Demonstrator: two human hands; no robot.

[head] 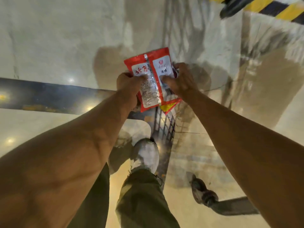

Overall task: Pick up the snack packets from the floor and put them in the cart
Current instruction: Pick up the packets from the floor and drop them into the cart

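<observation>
Both my hands hold a stack of red snack packets (153,79) out in front of me, above the floor. The top packet shows its white back label with red characters and a silver seam. My left hand (130,84) grips the left side with the thumb pressed on the label. My right hand (179,79) grips the right side, thumb on top. A yellow corner of another packet (167,107) peeks out underneath. Below the packets lies the blurred wire mesh of the cart (166,127), partly hidden by the packets and motion blur.
A glossy pale floor (49,38) spreads all around, crossed by a dark blue stripe (49,97) at left. My leg and white shoe (146,153) are stepping forward below. A cart wheel (204,193) is at lower right. A yellow-black striped barrier (269,7) stands at top right.
</observation>
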